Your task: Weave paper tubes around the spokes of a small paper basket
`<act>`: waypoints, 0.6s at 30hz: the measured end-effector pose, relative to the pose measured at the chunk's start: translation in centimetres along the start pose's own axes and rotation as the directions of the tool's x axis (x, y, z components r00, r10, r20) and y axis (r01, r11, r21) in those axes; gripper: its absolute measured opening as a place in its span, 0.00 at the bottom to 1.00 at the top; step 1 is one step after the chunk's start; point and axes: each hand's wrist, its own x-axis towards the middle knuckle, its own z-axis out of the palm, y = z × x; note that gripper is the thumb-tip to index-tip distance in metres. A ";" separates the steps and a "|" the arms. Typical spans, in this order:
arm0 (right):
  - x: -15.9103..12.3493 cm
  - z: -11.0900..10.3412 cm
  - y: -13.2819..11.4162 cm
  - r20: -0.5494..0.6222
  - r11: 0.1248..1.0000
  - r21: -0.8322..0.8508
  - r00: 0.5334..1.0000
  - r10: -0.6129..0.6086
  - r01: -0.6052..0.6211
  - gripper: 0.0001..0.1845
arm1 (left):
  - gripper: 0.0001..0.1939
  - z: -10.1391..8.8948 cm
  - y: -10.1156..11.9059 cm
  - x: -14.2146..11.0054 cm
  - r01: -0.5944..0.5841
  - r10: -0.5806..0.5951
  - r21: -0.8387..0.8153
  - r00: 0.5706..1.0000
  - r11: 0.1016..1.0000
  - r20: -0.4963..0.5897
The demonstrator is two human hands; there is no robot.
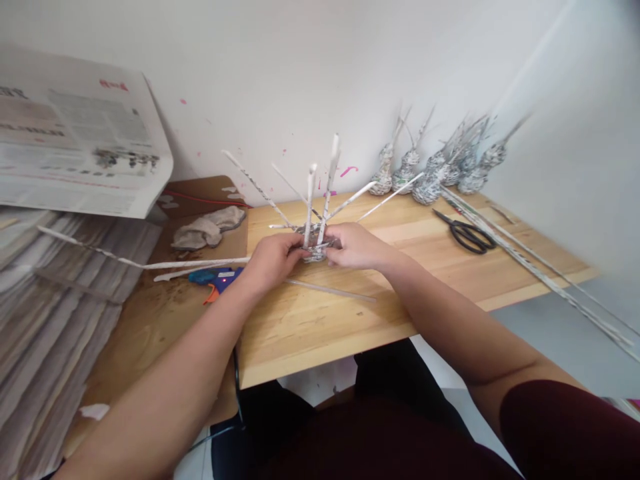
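Observation:
A small woven newspaper basket [314, 253] stands on the wooden table, with several rolled paper rods sticking up and out around it. At its left side my left hand [277, 259] is closed, thumb and fingers pinching the weave near an upright rod [310, 200]. My right hand [353, 245] grips the right side of the same basket, beside a taller upright rod [330, 180]. A long paper rod [195, 264] runs out leftward from behind my left hand. The fingertips partly hide the basket's rim and front.
A blue glue gun [220, 278] lies left of my left hand, a clear glue stick [335, 290] in front. Black scissors [467, 233] and long paper rods [530, 260] lie right. Several woven gourd shapes [427, 187] stand behind. Stacked newspapers [75, 320] and gloves [205, 230] are left.

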 end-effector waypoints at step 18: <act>-0.1 -0.3 -0.5 0.031 0.994 -0.107 0.999 0.007 -0.004 0.06 | 0.11 0.1 -0.7 0.0 -0.031 0.032 -0.068 0.999 0.997 0.009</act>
